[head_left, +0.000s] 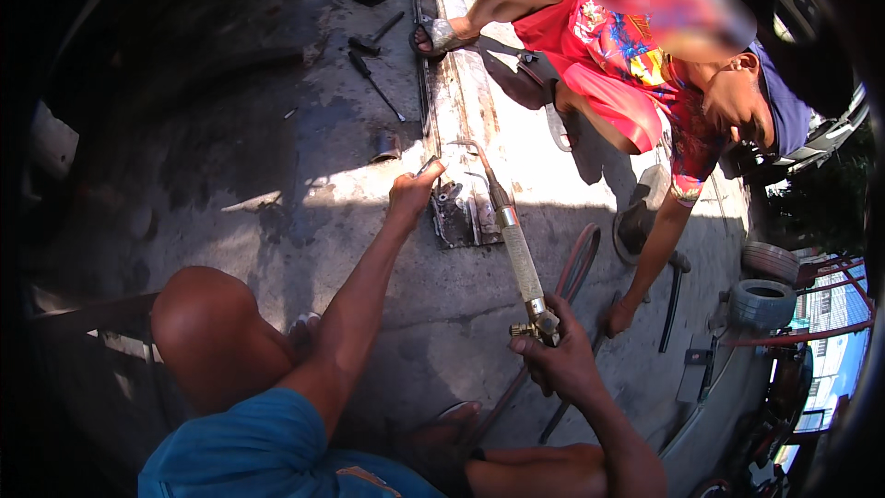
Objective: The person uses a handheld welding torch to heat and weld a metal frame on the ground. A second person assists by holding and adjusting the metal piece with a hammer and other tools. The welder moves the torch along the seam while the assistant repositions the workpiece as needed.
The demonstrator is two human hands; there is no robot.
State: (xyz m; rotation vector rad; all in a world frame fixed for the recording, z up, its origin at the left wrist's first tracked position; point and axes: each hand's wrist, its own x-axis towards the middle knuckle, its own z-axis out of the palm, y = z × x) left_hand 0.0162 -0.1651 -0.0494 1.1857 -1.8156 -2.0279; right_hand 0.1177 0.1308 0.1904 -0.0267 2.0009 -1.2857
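Concrete floor [304,175], grey and stained, half in sun and half in shadow, spreads under everything. A long pale metal beam [470,83] lies across it, running away from me. A person in a red patterned shirt [636,55] crouches on its far side, one sandalled foot on the beam and one hand [618,316] down on the floor. My long brass-and-steel cutting torch [516,249] slants over the beam, its bent tip [468,145] hovering just above the metal. My right hand [562,360] has its fingers clamped round the torch's brass valve end, where a dark hose [576,267] loops off beside it. My left hand [412,192] reaches to the beam's edge, fingers pinched together on a small thin object [428,165] near the tip. A hammer [373,35] and a dark screwdriver [373,83] lie well apart on the floor.
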